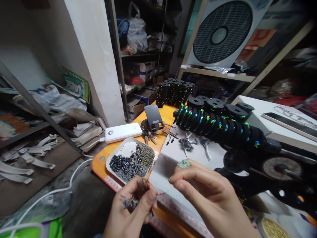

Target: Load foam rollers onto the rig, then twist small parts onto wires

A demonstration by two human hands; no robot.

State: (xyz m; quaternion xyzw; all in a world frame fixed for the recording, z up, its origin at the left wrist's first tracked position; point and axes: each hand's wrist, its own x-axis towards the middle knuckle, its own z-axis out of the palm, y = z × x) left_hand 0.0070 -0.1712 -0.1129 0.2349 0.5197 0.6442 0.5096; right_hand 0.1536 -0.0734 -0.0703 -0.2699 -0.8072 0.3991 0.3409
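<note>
My left hand [135, 206] pinches a bundle of thin dark strands [143, 185] with orange and grey-blue bits, at the front edge of the table. Right of it, my right hand [205, 191] is raised over white paper, thumb and fingers curled close together. Pale green material [184, 164] shows beside its fingers; whether the fingertips grip anything is too small to tell. A white tray [108, 164] of dark tubes and small grey and yellow pieces lies behind my left hand. Bundles of grey and white strands [187, 144] rest on the paper.
A black roller machine [220, 130] with green and blue ties stands at the right. A white power bank [123, 132], keys [146, 134] and a phone stand [153, 116] lie behind the tray. Black rolls [162, 94] stand at the back. A bowl [260, 228] is at the lower right.
</note>
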